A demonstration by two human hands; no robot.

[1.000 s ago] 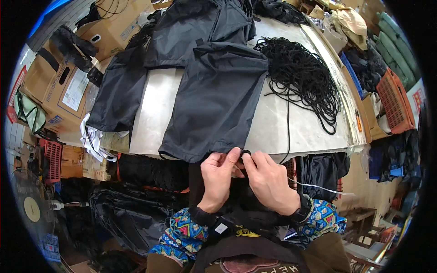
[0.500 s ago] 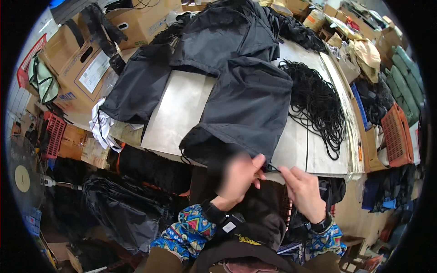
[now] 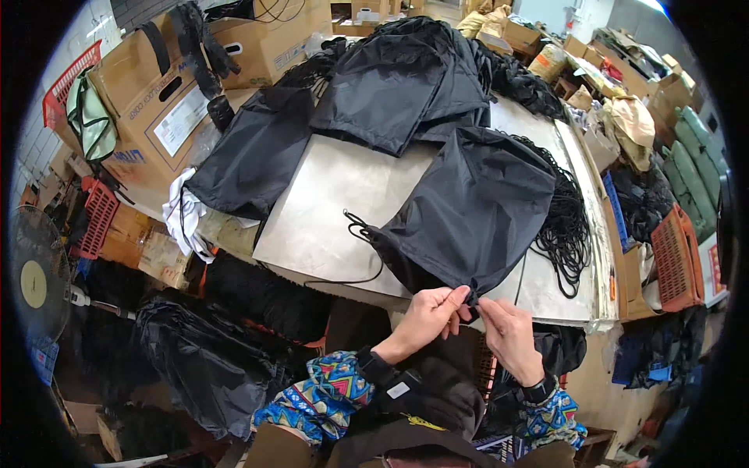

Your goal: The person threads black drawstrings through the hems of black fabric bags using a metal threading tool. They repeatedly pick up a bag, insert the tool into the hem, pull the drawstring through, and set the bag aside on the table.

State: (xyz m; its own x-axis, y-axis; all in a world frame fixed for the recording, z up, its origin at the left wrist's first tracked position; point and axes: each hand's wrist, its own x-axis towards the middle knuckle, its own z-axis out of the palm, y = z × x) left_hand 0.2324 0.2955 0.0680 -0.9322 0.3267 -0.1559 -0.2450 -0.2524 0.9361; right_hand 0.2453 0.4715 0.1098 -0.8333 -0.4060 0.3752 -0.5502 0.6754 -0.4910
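Note:
A black drawstring bag (image 3: 476,203) lies on the table with its near corner drawn out to the front edge. My left hand (image 3: 427,318) pinches that bunched corner between thumb and fingers. Right beside it, my right hand (image 3: 509,334) is closed at the same corner; the bit of cord or fabric between its fingertips is mostly hidden. From the bag's left corner a thin black cord (image 3: 360,226) loops out and trails along the table edge. A heap of black cords (image 3: 566,234) lies partly under the bag's right side.
A pile of black bags (image 3: 398,86) covers the far part of the pale table (image 3: 320,203), and another black bag (image 3: 257,148) lies at its left. Cardboard boxes (image 3: 148,109) stand far left. A fan (image 3: 35,281) and black material (image 3: 203,359) are below left; an orange crate (image 3: 677,257) is at right.
The bag has swung right and away from the pile, baring more of the table. My left hand has moved right, next to my right hand, and the cord loop at the left corner now shows.

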